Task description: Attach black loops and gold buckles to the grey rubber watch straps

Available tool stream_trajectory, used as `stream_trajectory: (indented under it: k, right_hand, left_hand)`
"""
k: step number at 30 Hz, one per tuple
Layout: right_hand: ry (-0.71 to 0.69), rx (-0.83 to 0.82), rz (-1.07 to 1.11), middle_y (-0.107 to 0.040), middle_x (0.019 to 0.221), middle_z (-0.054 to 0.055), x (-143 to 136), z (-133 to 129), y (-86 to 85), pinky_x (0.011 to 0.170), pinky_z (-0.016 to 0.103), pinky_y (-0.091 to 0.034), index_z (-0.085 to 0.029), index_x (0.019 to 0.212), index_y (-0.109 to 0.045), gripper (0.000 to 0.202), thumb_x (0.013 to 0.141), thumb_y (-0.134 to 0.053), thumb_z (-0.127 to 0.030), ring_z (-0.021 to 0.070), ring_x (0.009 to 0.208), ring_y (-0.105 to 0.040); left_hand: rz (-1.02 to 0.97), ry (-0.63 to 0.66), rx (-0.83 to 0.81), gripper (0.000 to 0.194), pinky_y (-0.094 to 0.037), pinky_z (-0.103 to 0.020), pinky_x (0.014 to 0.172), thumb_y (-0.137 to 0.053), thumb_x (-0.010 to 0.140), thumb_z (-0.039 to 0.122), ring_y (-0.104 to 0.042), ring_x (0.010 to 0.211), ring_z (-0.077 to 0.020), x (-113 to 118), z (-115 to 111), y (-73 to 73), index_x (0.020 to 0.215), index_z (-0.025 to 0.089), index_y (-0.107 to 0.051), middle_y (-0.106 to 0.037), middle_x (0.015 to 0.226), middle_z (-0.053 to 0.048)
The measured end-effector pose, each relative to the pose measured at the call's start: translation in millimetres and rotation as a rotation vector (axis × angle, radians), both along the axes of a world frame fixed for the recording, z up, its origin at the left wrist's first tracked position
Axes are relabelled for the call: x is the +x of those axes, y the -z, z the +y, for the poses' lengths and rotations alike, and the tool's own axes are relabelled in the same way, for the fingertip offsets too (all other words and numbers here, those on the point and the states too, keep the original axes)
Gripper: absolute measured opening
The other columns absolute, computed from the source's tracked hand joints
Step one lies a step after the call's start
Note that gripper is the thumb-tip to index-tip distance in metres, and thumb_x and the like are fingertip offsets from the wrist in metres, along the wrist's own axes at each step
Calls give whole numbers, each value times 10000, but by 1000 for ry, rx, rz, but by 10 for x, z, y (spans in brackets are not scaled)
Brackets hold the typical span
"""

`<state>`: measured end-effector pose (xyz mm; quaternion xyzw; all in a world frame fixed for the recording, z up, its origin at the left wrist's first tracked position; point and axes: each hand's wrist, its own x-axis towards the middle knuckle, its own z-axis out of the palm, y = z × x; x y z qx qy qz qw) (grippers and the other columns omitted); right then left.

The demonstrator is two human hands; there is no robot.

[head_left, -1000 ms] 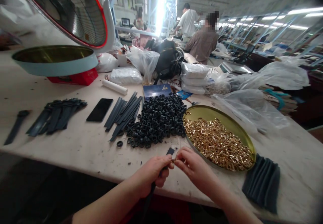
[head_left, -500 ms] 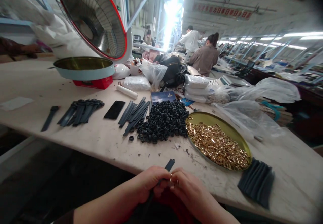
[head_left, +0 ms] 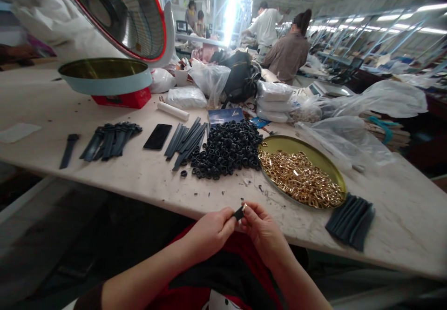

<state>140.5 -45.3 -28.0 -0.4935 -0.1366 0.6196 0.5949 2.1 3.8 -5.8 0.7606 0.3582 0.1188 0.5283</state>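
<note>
In front of the table's near edge, my left hand (head_left: 217, 228) pinches a dark strap (head_left: 239, 213) close to its end. My right hand (head_left: 259, 226) closes on a small gold buckle (head_left: 244, 207) at that end of the strap; the fingers cover part of it. Beyond my hands lies a heap of small black loops (head_left: 228, 149). To its right, a round gold-coloured tray (head_left: 326, 161) holds many gold buckles (head_left: 300, 177). A stack of dark straps (head_left: 350, 221) lies at the table's right front.
Left of the loops are loose dark strips (head_left: 186, 141), a phone (head_left: 157, 136), bundled straps (head_left: 111, 140) and one single strap (head_left: 69, 151). A round heater (head_left: 122, 16) and a pale blue tin (head_left: 104, 84) stand at the left back. Plastic bags (head_left: 211, 79) line the back.
The view has tilted down. My hands have risen toward the table edge, and the gold buckle now shows at the strap's end, where less of the strap sticks out.
</note>
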Motion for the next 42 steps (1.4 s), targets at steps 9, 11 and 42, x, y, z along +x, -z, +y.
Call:
stream_trajectory:
  k: [9,11,42]
  right_hand:
    - [-129,-7,-33,-457,532,-66,80,0,69,463,187,-353,-200,1035,-616,374,724,-646,-405,56,465,-400]
    - [-89,-13,-42,-462,545,-70,96,44,112,471,190,-364,-211,1051,-604,398,700,-674,-387,55,465,-403]
    - [9,65,-106,-622,773,-26,-188,-153,218,640,251,-465,-219,865,-565,207,716,-666,-322,125,676,-581]
  left_hand:
    - [98,162,154,263,-274,-223,538,-309,888,291,-484,608,-132,26,99,84,757,185,-511,-559,688,-3]
    - [111,165,171,263,-272,-220,535,-305,889,287,-479,605,-129,22,120,116,753,184,-505,-550,680,0]
    - [-51,-113,-117,190,-321,-207,535,-379,847,310,-455,596,-105,4,-56,140,759,165,-464,-509,645,27]
